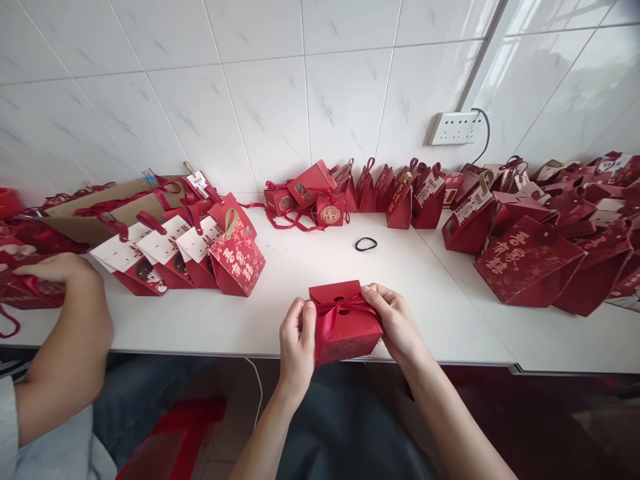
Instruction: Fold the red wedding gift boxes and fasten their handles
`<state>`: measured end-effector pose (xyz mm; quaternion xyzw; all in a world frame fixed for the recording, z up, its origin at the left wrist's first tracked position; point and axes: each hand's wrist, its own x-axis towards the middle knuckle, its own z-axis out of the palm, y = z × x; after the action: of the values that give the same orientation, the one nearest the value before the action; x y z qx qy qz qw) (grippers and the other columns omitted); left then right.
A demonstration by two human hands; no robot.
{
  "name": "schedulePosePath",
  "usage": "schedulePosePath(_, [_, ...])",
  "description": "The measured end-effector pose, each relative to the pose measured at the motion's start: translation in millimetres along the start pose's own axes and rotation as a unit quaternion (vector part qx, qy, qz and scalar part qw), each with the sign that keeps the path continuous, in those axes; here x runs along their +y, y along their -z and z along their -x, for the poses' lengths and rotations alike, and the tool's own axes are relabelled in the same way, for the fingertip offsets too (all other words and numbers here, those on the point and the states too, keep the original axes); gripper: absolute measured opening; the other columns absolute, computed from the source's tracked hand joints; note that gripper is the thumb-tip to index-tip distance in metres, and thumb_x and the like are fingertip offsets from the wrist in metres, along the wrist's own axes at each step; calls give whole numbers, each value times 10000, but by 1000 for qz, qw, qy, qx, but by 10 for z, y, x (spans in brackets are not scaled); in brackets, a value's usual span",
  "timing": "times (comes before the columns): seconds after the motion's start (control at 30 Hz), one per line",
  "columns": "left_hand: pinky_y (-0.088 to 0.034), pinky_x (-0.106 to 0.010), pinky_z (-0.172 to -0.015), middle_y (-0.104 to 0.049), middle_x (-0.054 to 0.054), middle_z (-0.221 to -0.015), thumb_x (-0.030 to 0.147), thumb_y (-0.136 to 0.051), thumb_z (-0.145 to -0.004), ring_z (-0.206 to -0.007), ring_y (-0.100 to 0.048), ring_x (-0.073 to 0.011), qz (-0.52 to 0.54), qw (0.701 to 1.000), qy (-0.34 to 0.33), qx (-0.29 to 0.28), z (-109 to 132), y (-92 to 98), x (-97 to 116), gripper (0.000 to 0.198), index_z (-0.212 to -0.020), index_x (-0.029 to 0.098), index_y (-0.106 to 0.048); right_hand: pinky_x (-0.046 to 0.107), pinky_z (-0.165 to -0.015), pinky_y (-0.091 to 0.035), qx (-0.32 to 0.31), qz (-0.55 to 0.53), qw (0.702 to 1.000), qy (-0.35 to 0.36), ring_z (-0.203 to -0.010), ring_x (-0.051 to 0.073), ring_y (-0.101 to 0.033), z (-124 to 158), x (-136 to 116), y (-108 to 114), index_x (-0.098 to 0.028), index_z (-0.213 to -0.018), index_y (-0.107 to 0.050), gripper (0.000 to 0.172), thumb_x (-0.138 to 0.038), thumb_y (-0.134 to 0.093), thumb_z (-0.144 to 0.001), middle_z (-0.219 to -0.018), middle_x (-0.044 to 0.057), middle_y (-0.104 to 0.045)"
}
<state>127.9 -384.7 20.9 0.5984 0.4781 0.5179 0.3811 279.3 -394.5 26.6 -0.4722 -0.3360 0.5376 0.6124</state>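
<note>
A red gift box point(350, 337) with a ribbon through the holes in its top is held between both my hands at the table's front edge. My left hand point(299, 337) grips its left side, thumb up by the ribbon point(327, 323). On the other side, my right hand point(393, 317) pinches the upper right corner and the ribbon there, fingers closed. The box's top flap stands up at the back. Just beyond it lies a black hair tie point(366, 244) on the white table point(310, 260).
At the left a co-worker's hand point(57, 269) works at another red box. White-and-red gift boxes point(160, 250) stand between us. More red boxes point(330, 200) line the tiled wall, and many crowd the right point(530, 260). A power strip point(454, 128) hangs on the wall.
</note>
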Motion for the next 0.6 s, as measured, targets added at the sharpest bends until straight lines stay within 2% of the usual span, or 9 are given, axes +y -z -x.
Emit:
schedulePosePath(0.2, [-318,-211,-521,-274,50,-601,415,-408,-908,-546,-288,-106,42,999,26,5,-14,-53,-28,358,-635,215,-292,202,-449,-228,15,-27,999,-7,-476,57,-279,13,39,-21,-191,-582,-378,511,-555,-724,-673,-538,-62,-365])
schedulePosePath(0.33, [-299,-211,-501,-287,53,-586,479,-469,-874,-536,-298,-100,84,992,82,-50,-68,10,-43,401,-623,210,-310,197,-419,-258,11,25,1000,2,-454,62,-294,13,20,95,-197,-618,-401,482,-585,-658,-740,-546,-64,-361])
schedulePosePath(0.4, [-327,-218,-515,-355,45,-577,507,-442,-873,-545,-358,-111,83,987,109,-79,-77,78,-11,394,-630,206,-365,192,-456,-358,24,58,997,41,-512,79,-403,19,14,194,-202,-718,-480,432,-604,-626,-772,-635,-44,-437])
schedulePosePath(0.47, [-386,-231,-568,-471,22,-621,518,-411,-877,-605,-456,-136,63,985,118,-112,-59,150,50,377,-678,200,-453,227,-594,-487,24,97,990,100,-726,130,-558,30,23,299,-220,-902,-553,480,-656,-648,-725,-861,15,-557])
schedulePosePath(0.5, [-409,-237,-597,-519,9,-659,520,-424,-870,-644,-494,-149,49,983,119,-129,-42,183,84,367,-712,195,-489,272,-705,-527,5,118,985,126,-903,178,-592,37,33,345,-233,-1025,-559,585,-692,-666,-679,-1032,58,-580])
schedulePosePath(0.57, [-422,-240,-612,-552,-2,-691,521,-493,-839,-667,-519,-156,20,978,124,-164,5,233,140,348,-744,187,-523,378,-924,-504,-63,156,974,154,-1235,269,-488,56,57,413,-258,-1262,-473,857,-740,-696,-589,-1352,129,-477])
schedulePosePath(0.6, [-413,-235,-595,-542,2,-675,522,-525,-822,-644,-508,-149,10,976,127,-174,31,251,156,348,-737,185,-528,417,-999,-461,-103,172,968,154,-1327,289,-409,68,68,432,-269,-1346,-401,953,-738,-707,-576,-1448,145,-396])
